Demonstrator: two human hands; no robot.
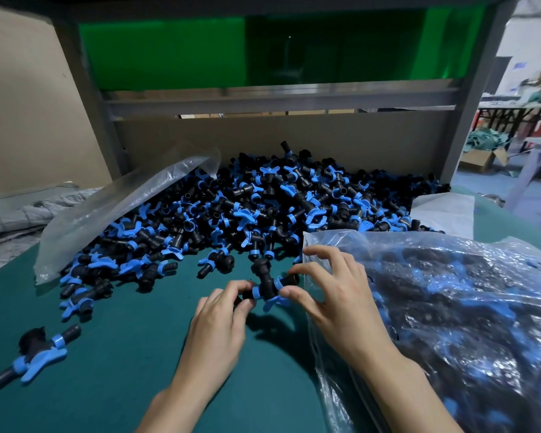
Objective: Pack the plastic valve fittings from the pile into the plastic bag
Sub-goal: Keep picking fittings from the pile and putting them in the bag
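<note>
A dark green tabletop (122,354) fills the lower view. At its back stands a brown board (294,139), with a bright green panel (169,51) in a grey frame above it.

The pile (263,207) of black valve fittings with blue handles spreads wide across the far half of the tabletop, heaped against the board and thinning toward the near side.

The bag (466,307), clear and crinkled, lies on the right of the tabletop and is stuffed with the same black and blue fittings. Its open edge faces left, just beside the pile's near edge.

An empty bag (113,210), also clear, lies slanted over the pile's left flank.

The right hand (334,295) hovers at the bag's open edge, its wrist over the plastic. Its thumb and forefinger pinch one end of a fitting (264,285), while its other fingers are raised and spread.

The left hand (219,320) is in the middle, its fingers curled and pinching the fitting's other, black end. The fitting is held between both hands just above the tabletop, near the pile's edge and left of the bag's mouth.

A stray fitting (38,351) lies alone at the near left, well apart from the pile.
</note>
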